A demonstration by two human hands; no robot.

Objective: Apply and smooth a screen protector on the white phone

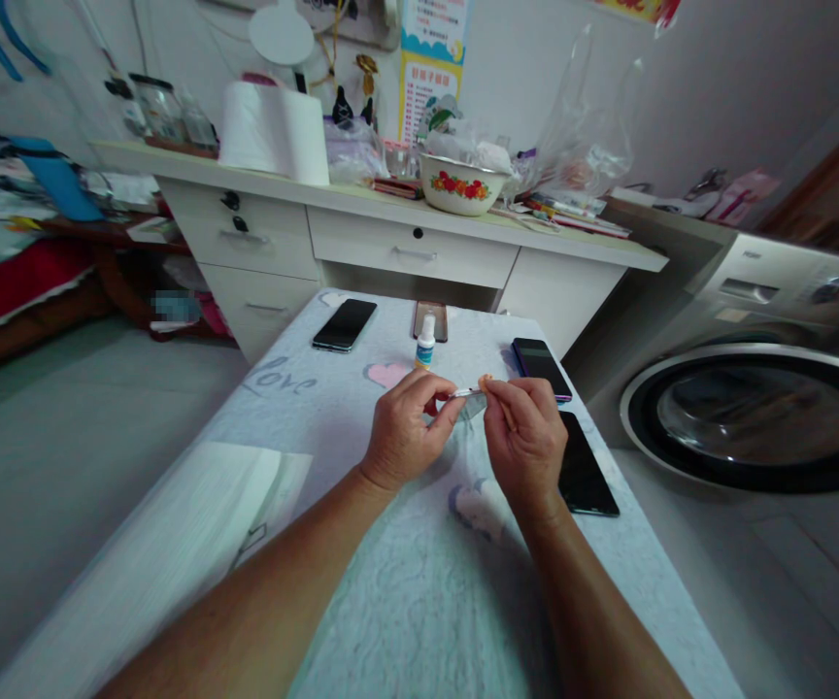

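Observation:
My left hand (412, 427) and my right hand (525, 437) are raised over the middle of the cloth-covered table, close together. Thumb and forefinger of each pinch one end of a small, thin, whitish piece (466, 392); its kind is not clear. Just below it, between the hands, shows a greyish see-through patch. A small white spray bottle (425, 342) with a blue label stands upright just beyond my left fingers. To the right of my right hand lie a dark phone (542, 369) and a black tablet-like device (586, 468), partly hidden by the hand.
At the table's far left lies another phone (345, 324); a brown phone case (432, 322) lies behind the bottle. White paper (201, 515) covers the left edge. Beyond stand a white desk (405, 248) with a floral bowl (463, 186) and paper roll (274, 131), and a washing machine (747, 369).

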